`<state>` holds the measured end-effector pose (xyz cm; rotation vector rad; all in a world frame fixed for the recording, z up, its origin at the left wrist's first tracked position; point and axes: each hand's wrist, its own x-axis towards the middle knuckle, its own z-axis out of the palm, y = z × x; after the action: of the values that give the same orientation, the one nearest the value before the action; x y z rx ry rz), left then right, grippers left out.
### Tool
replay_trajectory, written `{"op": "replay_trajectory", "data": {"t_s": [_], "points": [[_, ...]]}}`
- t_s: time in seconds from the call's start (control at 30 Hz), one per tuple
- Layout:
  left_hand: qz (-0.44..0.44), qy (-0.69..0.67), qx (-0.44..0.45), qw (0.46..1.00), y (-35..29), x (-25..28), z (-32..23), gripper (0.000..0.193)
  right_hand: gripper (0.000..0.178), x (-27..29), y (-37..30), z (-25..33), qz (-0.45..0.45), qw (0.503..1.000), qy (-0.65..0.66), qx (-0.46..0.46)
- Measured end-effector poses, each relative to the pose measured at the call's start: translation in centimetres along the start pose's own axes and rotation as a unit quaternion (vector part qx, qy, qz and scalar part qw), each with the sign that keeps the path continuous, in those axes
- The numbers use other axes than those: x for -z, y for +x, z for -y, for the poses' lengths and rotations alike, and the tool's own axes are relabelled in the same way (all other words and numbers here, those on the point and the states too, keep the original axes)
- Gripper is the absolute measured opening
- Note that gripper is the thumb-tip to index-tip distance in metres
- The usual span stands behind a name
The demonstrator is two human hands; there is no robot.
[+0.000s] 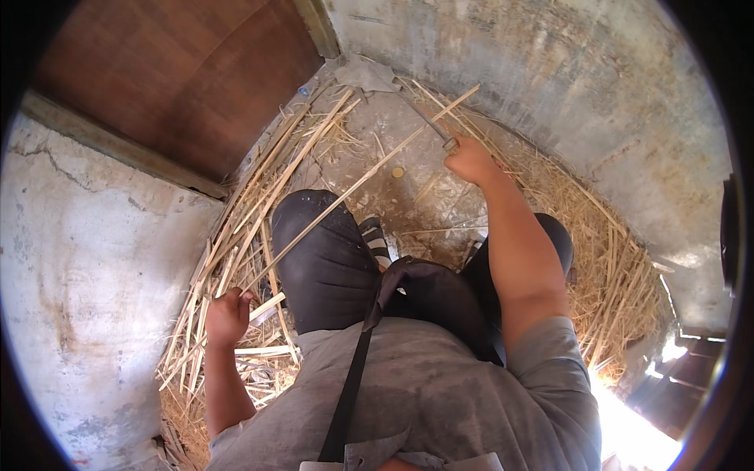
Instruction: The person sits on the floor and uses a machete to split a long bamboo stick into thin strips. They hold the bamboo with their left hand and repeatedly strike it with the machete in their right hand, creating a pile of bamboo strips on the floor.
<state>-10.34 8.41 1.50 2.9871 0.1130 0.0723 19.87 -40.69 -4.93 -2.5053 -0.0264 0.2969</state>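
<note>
A long, thin bamboo strip (330, 207) slants across my bent left knee, from low on the left up toward the far right wall. Its lower end is pinched in my left hand (228, 316), out beside my left thigh. My right hand (472, 160) is stretched forward, closed round the handle of a long-bladed knife (426, 118). The blade points away to the far left and meets or crosses the strip near its far end; whether they touch, I cannot tell.
More split bamboo strips (271, 187) lie piled along the left wall. Shavings (620, 286) heap up along the right wall. Ahead are a brown door panel (184, 78) and stained concrete walls (542, 63). A small yellowish disc (397, 172) lies on the floor between my knees.
</note>
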Motion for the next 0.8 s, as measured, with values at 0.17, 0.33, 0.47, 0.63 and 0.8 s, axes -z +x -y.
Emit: {"op": "replay_trajectory", "data": {"t_s": [0.17, 0.33, 0.47, 0.63, 0.8], "points": [[0.037, -0.053, 0.003, 0.998, 0.1, -0.8, 1.1, 0.034, 0.035, -2.6, -2.5, 3.7, 0.041, 0.981, -0.052, 0.18], [0.063, -0.103, 0.042, 0.992, -0.8, -0.4, 0.6, 0.04, 0.037, -1.8, -2.7, 5.4, 0.103, 0.98, -0.045, 0.165], [0.091, -0.128, 0.044, 0.987, -0.3, -0.6, 0.7, 0.044, 0.039, -2.7, 0.0, 0.6, -0.009, 0.998, 0.016, 0.056], [0.091, -0.162, 0.066, 0.98, -0.4, -1.1, -0.9, 0.039, 0.039, -1.8, -2.5, 3.6, -0.017, 0.996, -0.007, 0.091], [0.107, -0.17, 0.082, 0.976, 0.5, -0.7, -3.5, 0.047, 0.036, -2.4, -4.7, 7.0, 0.055, 0.971, -0.061, 0.225]]}}
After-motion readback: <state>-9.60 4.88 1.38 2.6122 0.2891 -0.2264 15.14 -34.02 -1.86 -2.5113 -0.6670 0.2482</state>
